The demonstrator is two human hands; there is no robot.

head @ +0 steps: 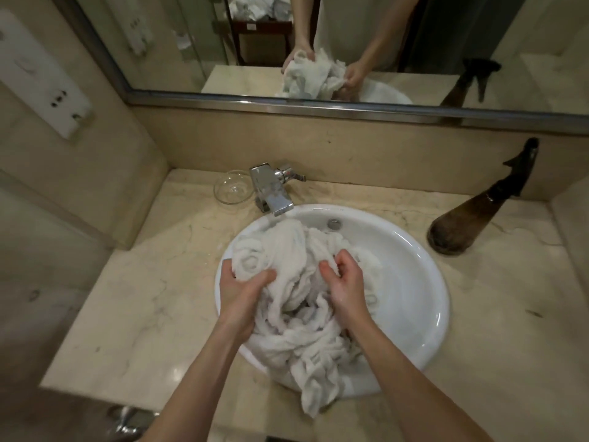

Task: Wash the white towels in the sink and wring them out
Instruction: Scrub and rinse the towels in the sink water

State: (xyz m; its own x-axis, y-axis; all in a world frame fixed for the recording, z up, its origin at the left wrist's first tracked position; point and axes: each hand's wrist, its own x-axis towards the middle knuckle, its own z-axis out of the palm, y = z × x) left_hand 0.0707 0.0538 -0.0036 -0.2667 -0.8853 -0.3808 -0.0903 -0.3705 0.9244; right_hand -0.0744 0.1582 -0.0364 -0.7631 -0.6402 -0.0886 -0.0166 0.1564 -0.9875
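A heap of wet white towels (296, 317) fills the round white sink (411, 282), with one end hanging over the front rim onto the counter. My left hand (240, 290) grips a bunched roll of towel at the heap's left side. My right hand (342, 279) has its fingers curled round a fold of towel near the middle. The two hands are about a hand's width apart, both above the basin. The drain is hidden under the cloth.
A chrome faucet (271, 189) stands behind the sink, with a clear glass bowl (232, 188) to its left. A dark brown spray bottle (475, 212) stands on the marble counter (143, 314) at the right. A mirror (287, 43) lines the back wall.
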